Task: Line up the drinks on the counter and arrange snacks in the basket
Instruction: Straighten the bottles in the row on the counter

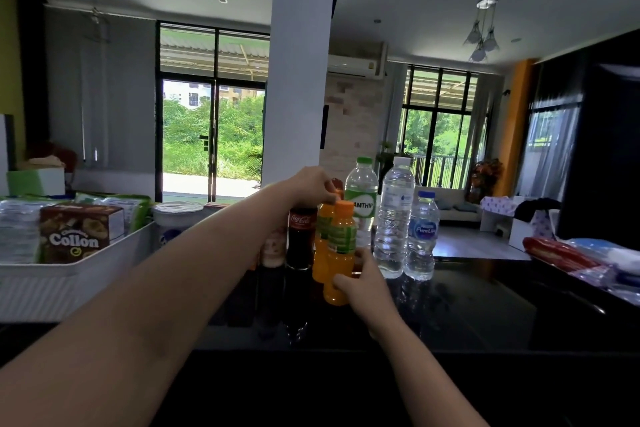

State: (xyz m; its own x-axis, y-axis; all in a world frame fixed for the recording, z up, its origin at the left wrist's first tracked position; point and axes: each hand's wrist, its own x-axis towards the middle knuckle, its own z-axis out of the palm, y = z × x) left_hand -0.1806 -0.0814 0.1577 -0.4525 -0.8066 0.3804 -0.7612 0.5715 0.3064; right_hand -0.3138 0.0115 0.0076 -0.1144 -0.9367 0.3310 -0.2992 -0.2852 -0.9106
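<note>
Looks like the drinks step to me. The right hand [360, 276] has its fingers wrapped round the bottom of the front orange juice bottle [341, 246], which is standing on the counter [485, 305]. The left hand [317, 184] pinches the top of the rear orange bottle [322, 236]. The cola bottle [300, 239] is just left of those fingers, and the water bottles [394, 218] are just right of the right fingertips. Next move is probably sliding both juices into the row without tipping the neighbours.

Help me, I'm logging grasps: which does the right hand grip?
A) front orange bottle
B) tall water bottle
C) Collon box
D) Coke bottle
A: the right hand curls its fingers round the lower part of the front orange bottle.
</note>
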